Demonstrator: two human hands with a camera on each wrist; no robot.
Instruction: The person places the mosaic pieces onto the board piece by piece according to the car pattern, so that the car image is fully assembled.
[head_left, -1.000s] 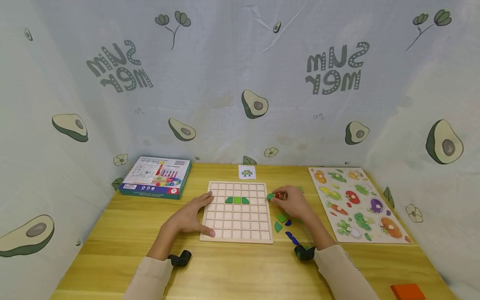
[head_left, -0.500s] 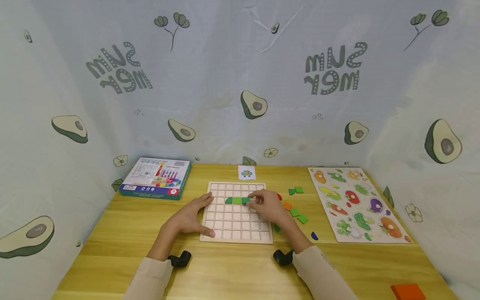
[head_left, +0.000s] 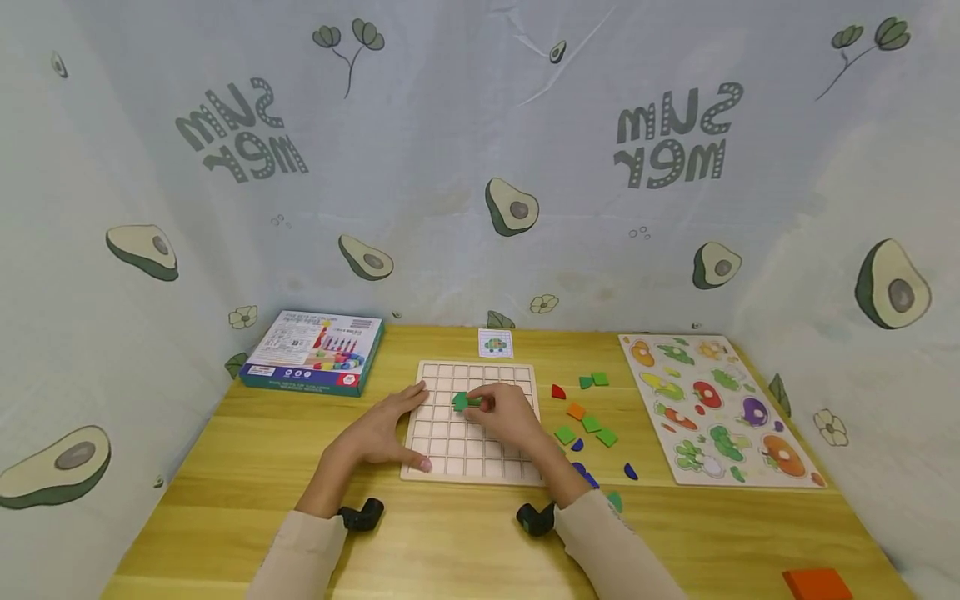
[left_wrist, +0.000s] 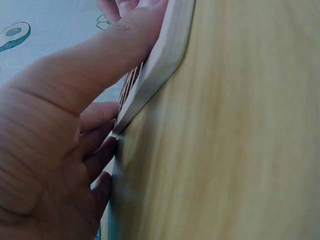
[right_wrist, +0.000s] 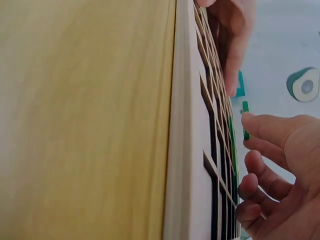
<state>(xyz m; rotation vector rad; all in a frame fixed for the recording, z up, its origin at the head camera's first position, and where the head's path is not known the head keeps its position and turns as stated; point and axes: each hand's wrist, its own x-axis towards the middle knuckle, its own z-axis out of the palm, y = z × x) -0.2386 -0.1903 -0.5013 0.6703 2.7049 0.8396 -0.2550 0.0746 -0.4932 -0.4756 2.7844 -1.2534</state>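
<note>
1. one flat green piece is pinched between the thumb and forefinger of the right hand. it's held just above the board, not set down.
2. a second ago that hand was past the right edge of the square pale wooden grid board; half a second ago it was over the right end of the green row. now it has crossed to the left end — so i'd judge the work has reached that spot. the hand hides most of the row.
3. the left hand hasn't moved: fingers loosely spread along the board's left edge, thumb near its lower corner, gripping nothing.
4. right of the board, the red quarter-circle piece shows plainly again, near the orange square piece.
5. as for writing — the white, blue and teal cardboard box seems to say "five sets of column"; the rest is too small. the pale patterned cloth says "summer" twice, mirrored. the small white gridded card has a coloured figure, no words i can read.
</note>
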